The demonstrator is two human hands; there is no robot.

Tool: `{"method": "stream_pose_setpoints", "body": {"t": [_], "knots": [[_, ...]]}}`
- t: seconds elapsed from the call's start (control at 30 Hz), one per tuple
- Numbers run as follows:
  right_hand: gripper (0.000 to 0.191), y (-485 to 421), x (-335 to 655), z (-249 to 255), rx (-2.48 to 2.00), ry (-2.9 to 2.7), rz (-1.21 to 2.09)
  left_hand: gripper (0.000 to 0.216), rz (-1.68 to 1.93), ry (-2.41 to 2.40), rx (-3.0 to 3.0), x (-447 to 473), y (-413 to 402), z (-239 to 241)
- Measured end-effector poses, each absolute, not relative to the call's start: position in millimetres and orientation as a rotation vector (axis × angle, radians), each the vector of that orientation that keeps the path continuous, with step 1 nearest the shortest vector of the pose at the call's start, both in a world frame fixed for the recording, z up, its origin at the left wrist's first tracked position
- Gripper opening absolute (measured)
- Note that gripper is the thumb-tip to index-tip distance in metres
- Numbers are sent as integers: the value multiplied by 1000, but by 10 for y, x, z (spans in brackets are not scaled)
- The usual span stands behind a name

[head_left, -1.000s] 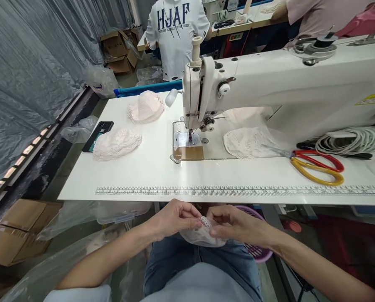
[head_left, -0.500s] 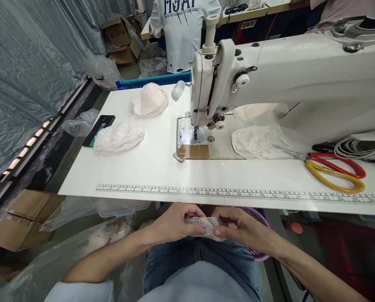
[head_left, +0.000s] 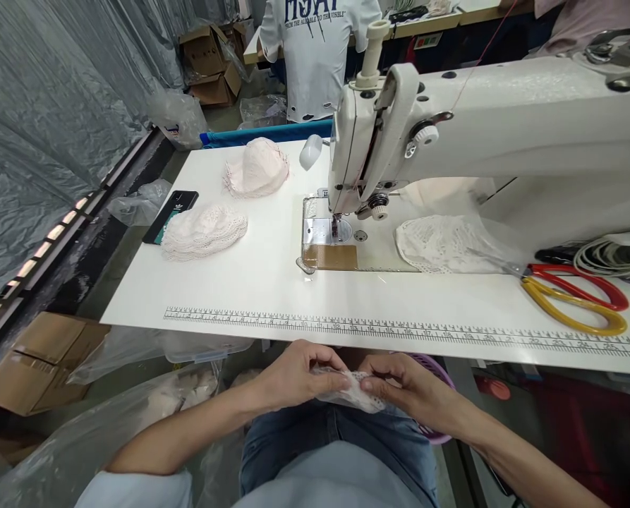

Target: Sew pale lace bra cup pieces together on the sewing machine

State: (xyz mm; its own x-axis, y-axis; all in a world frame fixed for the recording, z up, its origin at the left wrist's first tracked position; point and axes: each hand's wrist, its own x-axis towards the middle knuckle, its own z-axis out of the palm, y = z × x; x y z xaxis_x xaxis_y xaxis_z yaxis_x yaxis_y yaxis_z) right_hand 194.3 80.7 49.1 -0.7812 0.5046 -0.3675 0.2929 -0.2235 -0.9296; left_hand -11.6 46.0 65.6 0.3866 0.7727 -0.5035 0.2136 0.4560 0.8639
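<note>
Over my lap, just below the table's front edge, a small piece of white lace fabric (head_left: 354, 395) is pinched between both hands. My left hand (head_left: 307, 374) grips its left part with thumb and fingers. On the other side my right hand (head_left: 402, 381) holds it between thumb and bent fingers. Beyond the edge stands a white sewing machine (head_left: 484, 120), its needle over the metal plate. A lace piece (head_left: 441, 243) lies under the machine's arm. To the left on the table sit a stack of pale lace cups (head_left: 206, 231) and a pale pink fabric cup stack (head_left: 259, 168).
Red and yellow-handled scissors (head_left: 579, 300) lie at the right, beside a coil of cable (head_left: 619, 252). A printed ruler (head_left: 304, 323) runs along the table's front. A purple basket (head_left: 441, 377) is below the edge. Cardboard boxes (head_left: 39, 360) stand left; a person (head_left: 315, 63) is behind.
The lace in my hands has shifted slightly and more of it shows below my fingers. Both hands keep nearly the same place. The view has turned a little.
</note>
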Motion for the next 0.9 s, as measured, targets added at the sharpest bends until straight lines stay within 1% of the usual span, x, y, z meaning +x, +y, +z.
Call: {"method": "stream_pose_setpoints", "body": {"t": [0.17,0.4,0.7,0.9], "knots": [[32,807,1956,491,-927,-1971,2113,22,505,1125,949,-155,455,641],[31,827,2043,502,-759,-1774,2374,26,513,1058,726,-164,429,629],[29,886,1894,608,-947,-1921,2100,22,534,1115,906,-119,454,725],[32,942,1782,661,-919,-1874,2123,28,554,1190,961,-203,450,820]]}}
